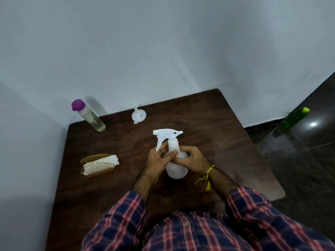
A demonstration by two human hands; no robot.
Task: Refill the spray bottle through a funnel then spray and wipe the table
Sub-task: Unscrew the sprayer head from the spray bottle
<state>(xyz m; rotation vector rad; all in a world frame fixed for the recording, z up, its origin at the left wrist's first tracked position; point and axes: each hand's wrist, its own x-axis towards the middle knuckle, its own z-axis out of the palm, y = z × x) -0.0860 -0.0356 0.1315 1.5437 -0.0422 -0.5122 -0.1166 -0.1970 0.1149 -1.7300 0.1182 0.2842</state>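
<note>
Checked sleeves [116, 225] fill the near edge, both forearms reaching over the dark wooden bench [208, 124]. Spray bottle [175, 165] stands upright at bench centre, white trigger head [165, 135] on top, nozzle pointing left.

Left hand [157, 163] lies against the bottle's left side, thumb pressed on the neck, fingers [162, 147] loosely spread near the trigger. Right hand [190, 158] wraps the bottle's body from the right, fingers curled round it. Yellow thread band [208, 173] on the right wrist.

Relative to the spray bottle: funnel [138, 115] beyond it, slightly left, resting mouth-down with its spout up. Clear bottle with purple cap [88, 115] far left at the back edge, liquid inside. Basket with folded cloth [99, 164] to the left, well apart. Green bottle [293, 119] on the floor, far right.

Step in hand, by my reading: opening the bottle; head seemingly not yet off. Next move calls for holding the body firm, twisting the collar loose, lifting out the head, then seating the funnel in the neck.
</note>
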